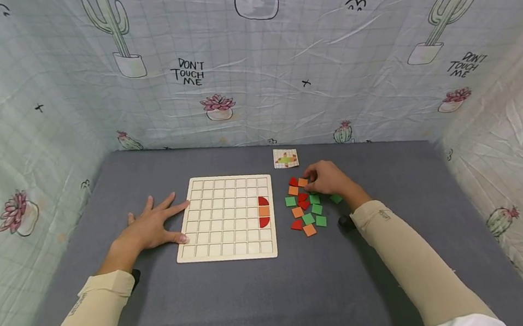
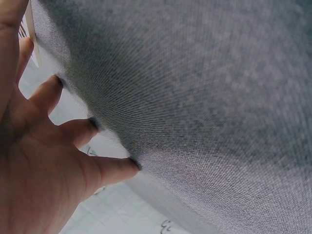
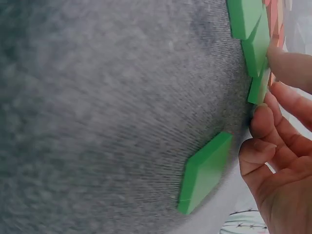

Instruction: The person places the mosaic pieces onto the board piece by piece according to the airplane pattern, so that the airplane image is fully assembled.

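Note:
A pale wooden grid board (image 1: 228, 250) lies on the grey cloth, with two red rounded tiles (image 1: 265, 221) and an orange square tile (image 1: 264, 211) between them in its right-hand column. My left hand (image 1: 148, 228) is spread at the board's left edge, thumb and forefinger touching it. In the left wrist view its other fingertips rest on the cloth. My right hand (image 1: 327, 177) is over the far end of a loose tile pile, beside an orange tile (image 1: 302, 182). Its thumb and forefinger stand apart in the right wrist view, with no held tile visible; green tiles (image 3: 254, 48) lie close by.
Several green, red and orange tiles (image 1: 308, 218) are scattered right of the board. One green tile (image 3: 207, 170) lies apart, below my right hand's fingers. A small pattern card (image 1: 285, 158) lies behind the pile. Printed cloth walls (image 1: 239, 67) enclose the table.

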A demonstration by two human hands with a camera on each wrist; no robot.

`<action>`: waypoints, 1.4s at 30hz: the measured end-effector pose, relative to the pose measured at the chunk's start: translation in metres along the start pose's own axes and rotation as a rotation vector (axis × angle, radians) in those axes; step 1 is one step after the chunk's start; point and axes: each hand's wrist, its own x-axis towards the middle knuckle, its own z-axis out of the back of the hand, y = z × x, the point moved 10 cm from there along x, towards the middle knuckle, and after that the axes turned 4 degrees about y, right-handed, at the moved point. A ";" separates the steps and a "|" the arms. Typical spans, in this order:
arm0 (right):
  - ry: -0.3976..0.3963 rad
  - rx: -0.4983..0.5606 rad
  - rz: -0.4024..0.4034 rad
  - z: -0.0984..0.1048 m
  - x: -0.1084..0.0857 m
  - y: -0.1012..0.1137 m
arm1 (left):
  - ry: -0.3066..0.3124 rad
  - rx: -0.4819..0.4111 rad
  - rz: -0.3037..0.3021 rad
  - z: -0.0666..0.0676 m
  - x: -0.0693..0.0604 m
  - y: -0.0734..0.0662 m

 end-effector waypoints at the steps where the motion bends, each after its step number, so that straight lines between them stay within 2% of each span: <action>1: 0.003 -0.017 0.000 0.000 0.000 0.001 | 0.001 -0.002 0.000 0.000 0.000 0.000; 9: 0.016 -0.123 0.041 0.001 -0.001 0.007 | 0.008 -0.011 -0.006 0.000 -0.001 -0.002; 15: -0.009 -0.120 0.105 0.004 -0.006 0.013 | 0.018 -0.015 0.001 0.000 -0.002 -0.002; 23: 0.001 -0.091 0.163 0.003 -0.015 0.028 | 0.021 -0.018 0.002 0.000 -0.003 -0.001; 42: -0.002 -0.054 0.298 -0.010 -0.025 0.056 | 0.024 -0.023 -0.003 0.001 -0.006 -0.004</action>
